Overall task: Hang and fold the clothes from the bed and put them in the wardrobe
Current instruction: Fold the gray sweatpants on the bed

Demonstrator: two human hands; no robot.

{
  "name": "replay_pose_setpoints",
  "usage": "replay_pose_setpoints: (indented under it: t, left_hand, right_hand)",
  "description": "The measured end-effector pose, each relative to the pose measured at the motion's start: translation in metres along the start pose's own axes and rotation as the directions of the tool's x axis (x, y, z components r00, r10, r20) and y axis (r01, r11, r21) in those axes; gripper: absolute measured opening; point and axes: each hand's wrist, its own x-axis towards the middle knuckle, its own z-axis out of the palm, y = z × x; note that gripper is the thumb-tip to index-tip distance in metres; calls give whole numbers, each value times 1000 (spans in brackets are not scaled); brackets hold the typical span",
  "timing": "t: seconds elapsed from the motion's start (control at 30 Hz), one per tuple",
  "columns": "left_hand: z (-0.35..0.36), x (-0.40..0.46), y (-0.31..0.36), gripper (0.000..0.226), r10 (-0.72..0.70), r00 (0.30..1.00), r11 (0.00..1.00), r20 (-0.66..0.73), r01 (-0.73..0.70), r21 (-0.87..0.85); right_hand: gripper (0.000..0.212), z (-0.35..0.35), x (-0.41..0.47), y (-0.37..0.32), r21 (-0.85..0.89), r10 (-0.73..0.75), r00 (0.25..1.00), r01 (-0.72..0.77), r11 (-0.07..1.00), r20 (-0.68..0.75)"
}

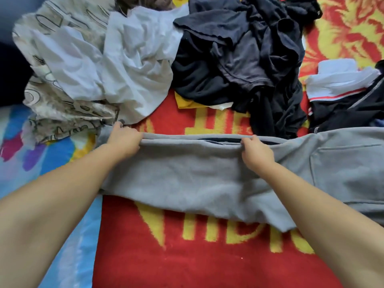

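Grey sweatpants [193,179] lie stretched sideways across the bed, a pocket showing at the right. My left hand [124,140] grips the far edge of the grey fabric near its left end. My right hand [256,153] grips the same far edge near the middle, fingers curled over the fold. Behind them a heap of white clothes [128,65] and a heap of dark navy and black clothes [245,57] lie unfolded.
A red blanket with yellow lettering [187,262] covers the bed. A beige patterned cloth [62,113] lies at the left over a blue patterned sheet [18,177]. A white and black garment with a red stripe [342,90] sits at the right.
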Motion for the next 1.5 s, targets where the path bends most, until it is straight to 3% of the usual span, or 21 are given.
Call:
replay_pose_setpoints:
  t: [0.07, 0.17, 0.27, 0.33, 0.4, 0.5, 0.57, 0.67, 0.77, 0.83, 0.97, 1.07, 1.17, 1.23, 1.3, 1.4, 1.43, 1.5]
  left_hand:
    - [4, -2, -22, 23, -22, 1000, 998, 11, 23, -65]
    - [9, -3, -53, 25, -198, 980, 974, -1, 196, -114]
    - [21, -2, -73, 36, -355, 935, 891, -1, 338, -302]
    - [27, -2, -77, 37, -434, 899, 721, 63, 389, -574]
    - [38, -3, -79, 36, -473, 868, 515, 152, 413, -752]
    - [56, -13, -79, 44, -505, 818, 227, 277, 435, -871]
    - [60, -19, -80, 65, -514, 796, 110, 321, 432, -895]
    - [69, -28, -67, 71, -474, 816, 141, 330, 440, -887]
    - [91, -52, -48, 56, -389, 834, 190, 391, 488, -852]
    - [97, -70, -44, 40, -414, 841, 108, 350, 427, -898]
    - [74, -108, -68, 13, -483, 861, -37, 156, 158, -987]
    - [76, -135, -92, 10, -526, 848, -1, 72, 84, -996]
    - [115, -145, -96, 23, -498, 856, 161, 141, 251, -955]
    - [127, -146, -91, 32, -457, 872, 224, 174, 302, -927]
    - [125, -144, -87, 34, -465, 866, 193, 181, 299, -935]
    - [114, -145, -83, 32, -437, 879, 17, 191, 221, -975]
    - [108, -147, -81, 32, -395, 899, -44, 190, 188, -981]
    - [90, -152, -71, 39, -313, 939, -166, 143, 94, -982]
  right_hand:
    - [28, 2, -5, -1, 99, -18, 993, 30, 995, -116]
    - [30, 8, -14, -7, 227, -30, 968, 88, 970, -248]
    - [33, 16, -7, -35, 200, -42, 972, 90, 976, -229]
    - [27, 16, 2, -54, 140, -46, 988, 67, 988, -151]
    - [24, 15, 9, -68, 180, -33, 982, 66, 981, -184]
    - [28, 15, 14, -73, 254, -13, 967, 80, 964, -255]
    - [39, 13, 20, -83, 218, 41, 991, -12, 976, -128]
    - [61, 8, 22, -113, 117, 98, 994, -94, 989, -36]
    - [68, 8, 11, -155, 106, -110, 990, 119, 987, -88]
    - [68, 11, 2, -181, 110, -223, 971, 231, 967, -82]
    - [62, 15, -25, -232, 178, -317, 942, 333, 926, -111]
    - [59, 34, -52, -268, 142, -441, 896, 444, 884, -60]
    - [58, 70, -62, -279, -6, -420, 884, 430, 903, 204]
    - [57, 81, -65, -283, -24, -369, 892, 388, 922, 260]
    - [57, 82, -78, -289, 85, -369, 897, 359, 930, 243]
    - [61, 79, -112, -291, 434, -396, 879, 257, 863, 267]
    - [62, 75, -121, -289, 609, -385, 883, 154, 778, 270]
    - [61, 58, -132, -286, 854, -298, 909, -106, 509, 291]
